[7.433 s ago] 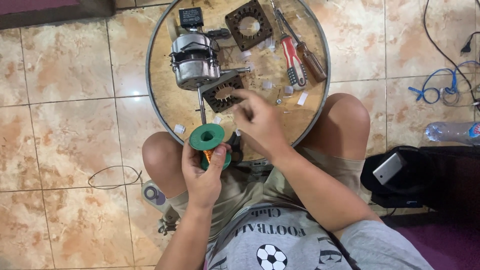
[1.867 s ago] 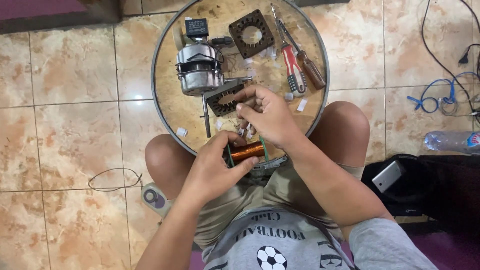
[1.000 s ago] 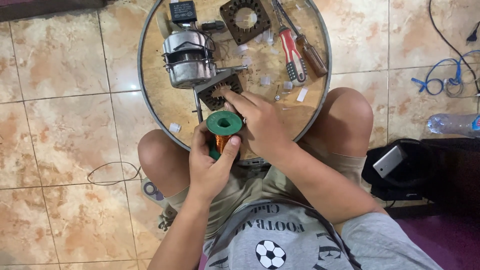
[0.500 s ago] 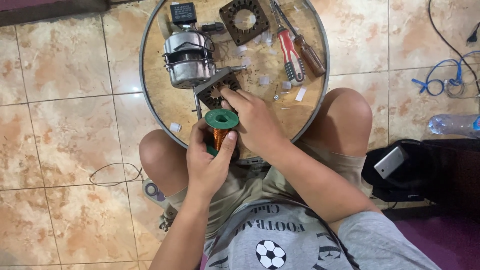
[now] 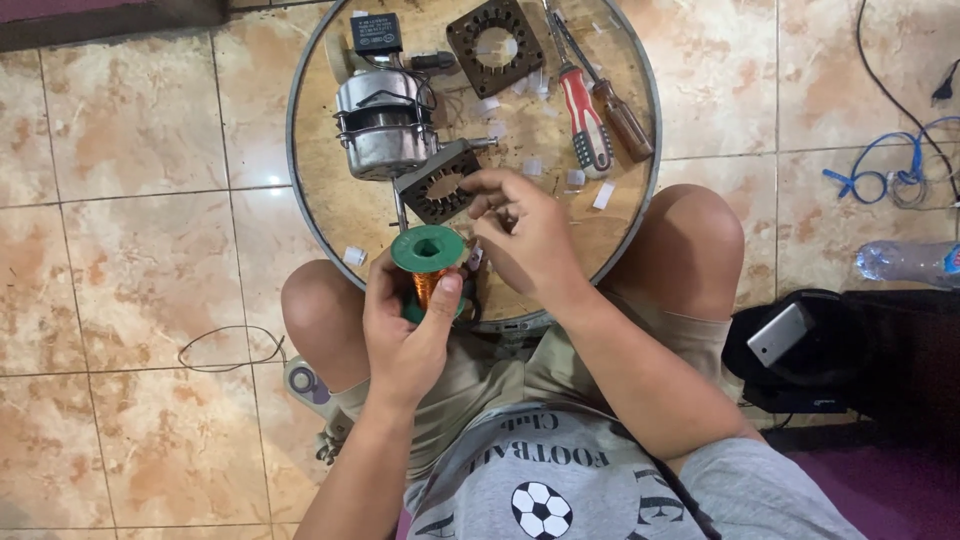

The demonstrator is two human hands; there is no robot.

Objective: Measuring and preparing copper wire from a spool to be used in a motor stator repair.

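Green spool [image 5: 427, 262] | gripped in left hand [image 5: 408, 330] (upright) | right hand [image 5: 525, 235] just beside

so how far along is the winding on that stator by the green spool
Done: the silver motor housing lies opened on the round wooden tray, with a bare dark stator core set aside. In hand: left hand holds the green spool of copper wire; right hand touches the second core. Left: no copper shows on either core.

left hand [image 5: 405, 335] clenched, right hand [image 5: 525, 235] fingers pinched
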